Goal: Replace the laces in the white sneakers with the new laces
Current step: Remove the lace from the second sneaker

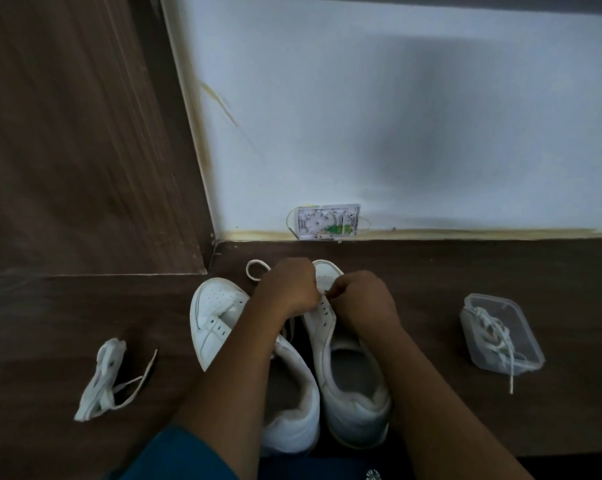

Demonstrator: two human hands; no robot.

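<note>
Two white sneakers stand side by side on the dark wooden floor, toes toward the wall: the left sneaker (219, 317) and the right sneaker (355, 386). Both my hands are over the right sneaker's front eyelets. My left hand (289, 289) is curled round a white lace, whose loop (256, 270) lies on the floor beyond it. My right hand (365, 299) pinches the lace at the eyelet row. A loose bundle of white laces (105, 379) lies on the floor to the left. More white laces (497, 337) sit in a clear plastic container (531, 355) to the right.
A white wall with a small open wiring box (327, 222) at its base runs just beyond the sneakers. A brown wooden door or panel (77, 133) stands at the left. My blue-clad knee (181, 455) is at the bottom edge.
</note>
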